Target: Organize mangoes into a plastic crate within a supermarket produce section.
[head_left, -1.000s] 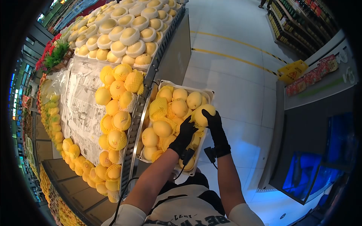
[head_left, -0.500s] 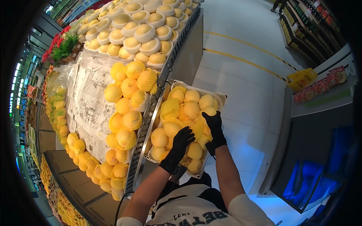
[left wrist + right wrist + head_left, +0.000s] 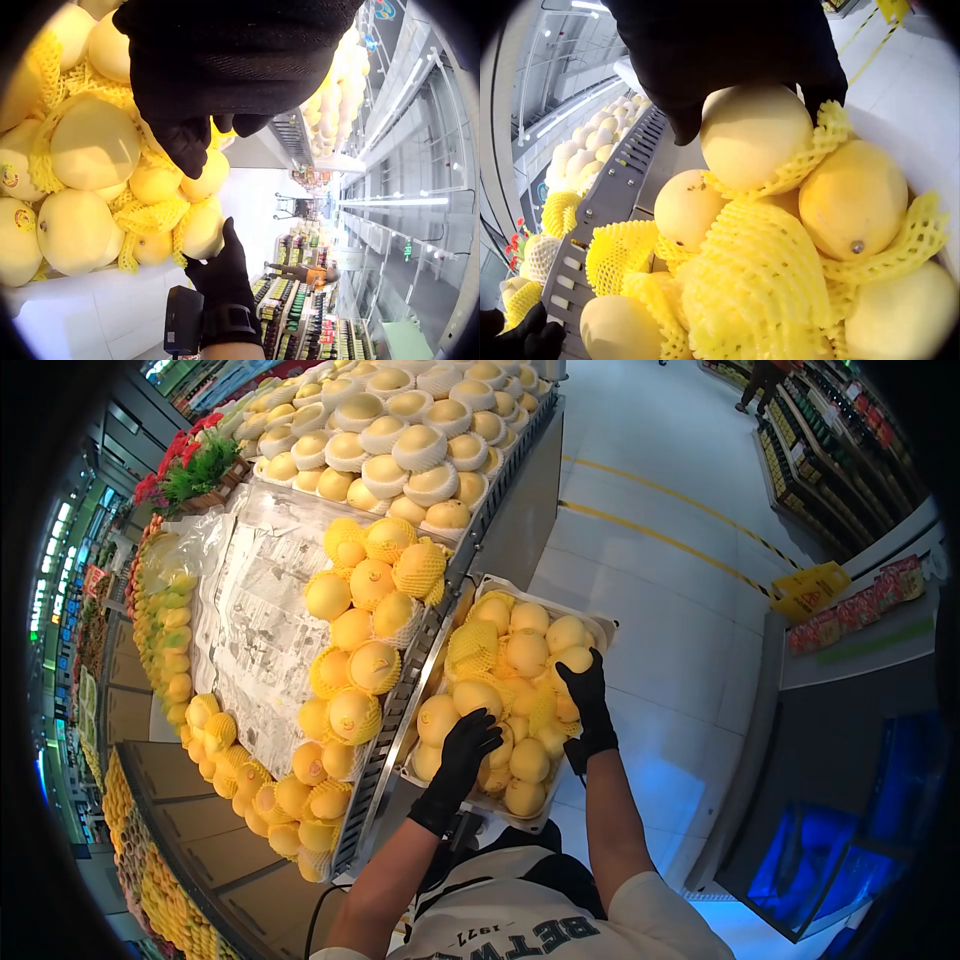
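Observation:
A white crate [image 3: 548, 822] full of round yellow melons [image 3: 527, 760] stands in front of me, several of them in yellow foam nets [image 3: 472, 648]. My gloved right hand [image 3: 592, 705] holds a melon [image 3: 756, 139] at the crate's right side, thumb and fingers spread round it. In the left wrist view that right hand [image 3: 229, 274] appears at the crate's edge. My gloved left hand [image 3: 465, 755] lies over the melons at the crate's near left, its fingers loosely bent with nothing between them. Part of the fruit is hidden under both hands.
Left of the crate is a display stand with a metal slatted edge [image 3: 425, 660], netted yellow melons [image 3: 355, 715] and paper lining [image 3: 265, 600]. White-netted fruit [image 3: 420, 448] is piled behind. A yellow floor sign [image 3: 808, 592] stands right, and a person [image 3: 768, 382] is by the far shelves.
The left hand has drawn back from the melon at the right, toward the crate's near left. The right hand has lowered that melon among the others and still holds it.

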A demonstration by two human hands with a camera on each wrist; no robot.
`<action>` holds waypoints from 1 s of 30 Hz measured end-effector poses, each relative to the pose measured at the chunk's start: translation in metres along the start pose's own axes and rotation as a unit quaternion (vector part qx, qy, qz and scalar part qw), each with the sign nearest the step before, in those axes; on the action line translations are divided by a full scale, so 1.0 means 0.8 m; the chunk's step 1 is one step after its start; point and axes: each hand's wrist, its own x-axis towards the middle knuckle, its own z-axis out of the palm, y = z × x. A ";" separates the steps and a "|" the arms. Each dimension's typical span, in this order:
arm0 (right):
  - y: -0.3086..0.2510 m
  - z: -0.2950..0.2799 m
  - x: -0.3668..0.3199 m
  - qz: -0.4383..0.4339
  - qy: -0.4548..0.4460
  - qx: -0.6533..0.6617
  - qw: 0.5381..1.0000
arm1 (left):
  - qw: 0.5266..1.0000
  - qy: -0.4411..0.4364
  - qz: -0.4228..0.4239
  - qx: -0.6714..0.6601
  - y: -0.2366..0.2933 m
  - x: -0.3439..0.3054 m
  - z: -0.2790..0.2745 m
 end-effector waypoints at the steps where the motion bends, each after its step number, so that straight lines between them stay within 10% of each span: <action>1: -0.015 -0.004 -0.008 -0.010 -0.012 -0.030 0.999 | 1.000 0.000 -0.002 0.001 -0.002 -0.003 -0.005; 9: 0.037 0.006 0.016 0.098 -0.062 0.167 0.979 | 1.000 -0.011 0.010 0.012 -0.002 -0.015 -0.024; 16: 0.023 -0.006 0.008 0.133 -0.021 -0.058 0.989 | 0.999 -0.025 0.011 0.034 0.005 -0.020 -0.018; 30: 0.012 -0.011 -0.022 -0.011 0.045 -0.017 0.999 | 0.976 -0.035 0.097 0.192 0.018 -0.041 -0.037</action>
